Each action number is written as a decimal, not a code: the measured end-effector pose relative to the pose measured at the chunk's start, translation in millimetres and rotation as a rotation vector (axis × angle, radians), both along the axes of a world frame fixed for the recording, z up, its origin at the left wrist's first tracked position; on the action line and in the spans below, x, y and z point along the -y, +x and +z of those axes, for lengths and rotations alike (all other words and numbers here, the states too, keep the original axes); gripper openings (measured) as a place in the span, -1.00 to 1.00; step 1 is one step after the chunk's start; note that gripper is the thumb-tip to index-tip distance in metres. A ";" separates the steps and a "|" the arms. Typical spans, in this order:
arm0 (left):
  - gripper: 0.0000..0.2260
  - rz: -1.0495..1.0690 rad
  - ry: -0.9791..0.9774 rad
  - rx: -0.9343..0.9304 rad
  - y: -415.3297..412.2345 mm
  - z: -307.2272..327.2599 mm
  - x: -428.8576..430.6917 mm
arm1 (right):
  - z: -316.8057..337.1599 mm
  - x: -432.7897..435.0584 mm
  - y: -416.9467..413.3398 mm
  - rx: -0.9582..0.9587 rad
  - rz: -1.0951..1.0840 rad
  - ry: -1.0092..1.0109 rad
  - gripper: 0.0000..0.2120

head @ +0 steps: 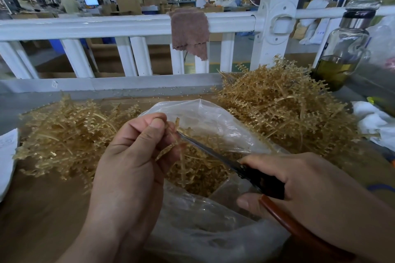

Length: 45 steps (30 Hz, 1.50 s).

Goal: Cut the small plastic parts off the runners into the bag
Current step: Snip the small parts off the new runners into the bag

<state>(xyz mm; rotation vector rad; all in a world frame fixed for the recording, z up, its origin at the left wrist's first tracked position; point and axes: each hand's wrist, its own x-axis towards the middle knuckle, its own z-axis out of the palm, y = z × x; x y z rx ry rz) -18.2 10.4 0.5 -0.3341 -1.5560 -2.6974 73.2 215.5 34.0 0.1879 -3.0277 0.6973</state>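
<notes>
Pinching one thin amber runner [165, 152] between the thumb and curled fingers of my left hand [128, 162], I hold it over the open mouth of the clear, crinkled bag [213, 117]; my right hand [310, 194] grips the black-and-red-brown handle, its steel blade [209, 151] touching the runner; two spiky heaps flank the bag, left heap [68, 132] and right heap [284, 109]; bare wooden tabletop [42, 220] shows only near me; a white railing [106, 25] edges the far side.

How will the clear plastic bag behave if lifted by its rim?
Probably floppy: the bag is thin, creased film that slumps. Likely light, holding only small tan pieces. Its open mouth may sag shut unsupported.
</notes>
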 end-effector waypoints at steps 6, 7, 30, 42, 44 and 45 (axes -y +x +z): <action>-0.81 -0.004 0.023 -0.001 1.0 -0.5 -0.7 | -2.4 -0.9 -0.5 -0.026 0.005 -0.022 -0.47; -0.83 -0.004 0.023 0.001 1.1 -0.6 -0.7 | -2.9 -0.9 -0.6 -0.026 0.010 -0.025 -0.46; -0.91 -0.042 -0.006 0.018 8.6 0.9 -7.5 | -3.6 1.4 1.9 -0.162 -0.051 0.017 -0.51; -0.90 -0.061 -0.035 -0.024 8.4 -0.2 -10.2 | -0.8 4.5 4.3 -0.178 -0.049 0.063 -0.58; -0.86 -0.071 -0.029 -0.029 9.0 -0.3 -11.0 | -0.2 4.1 4.0 -0.168 -0.049 0.065 -0.53; -0.86 -0.074 -0.028 -0.026 9.3 -0.3 -11.3 | -0.3 4.1 3.9 -0.161 -0.051 0.063 -0.51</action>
